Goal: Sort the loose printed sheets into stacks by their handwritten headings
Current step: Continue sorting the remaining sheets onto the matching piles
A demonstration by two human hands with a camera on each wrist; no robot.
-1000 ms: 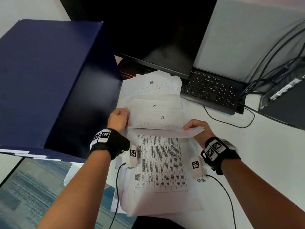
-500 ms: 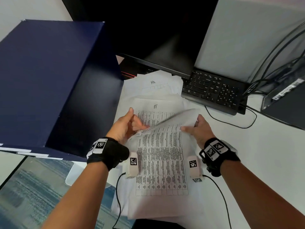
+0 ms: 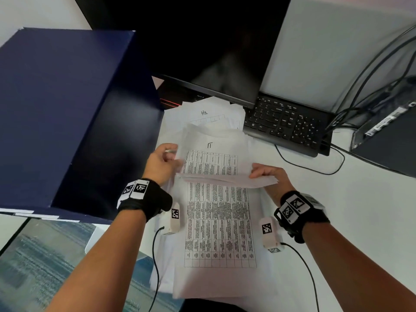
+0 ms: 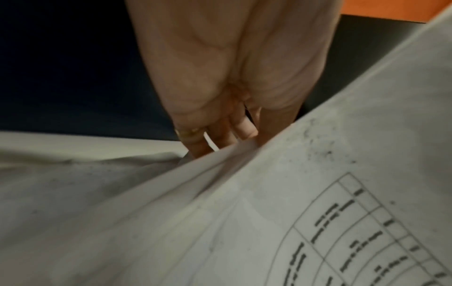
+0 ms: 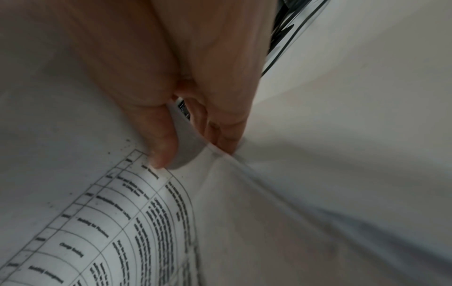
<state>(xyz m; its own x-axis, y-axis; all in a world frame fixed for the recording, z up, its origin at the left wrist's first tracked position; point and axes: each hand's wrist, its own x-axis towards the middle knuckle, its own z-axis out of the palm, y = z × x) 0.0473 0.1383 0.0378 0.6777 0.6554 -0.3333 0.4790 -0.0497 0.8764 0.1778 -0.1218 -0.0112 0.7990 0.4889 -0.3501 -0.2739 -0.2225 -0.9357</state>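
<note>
Both the left hand (image 3: 162, 163) and the right hand (image 3: 267, 176) pinched lifted sheets (image 3: 227, 179); 2 headed stacks (image 3: 210, 131) lay at 12 o'clock, with the pile (image 3: 219, 224) unsorted.

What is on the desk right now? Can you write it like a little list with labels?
left hand: holds the left edge of the lifted sheets
right hand: pinches their right edge
under them: printed table sheet
behind: IT sheet, then another headed sheet
far side: keyboard
left: blue box
</note>
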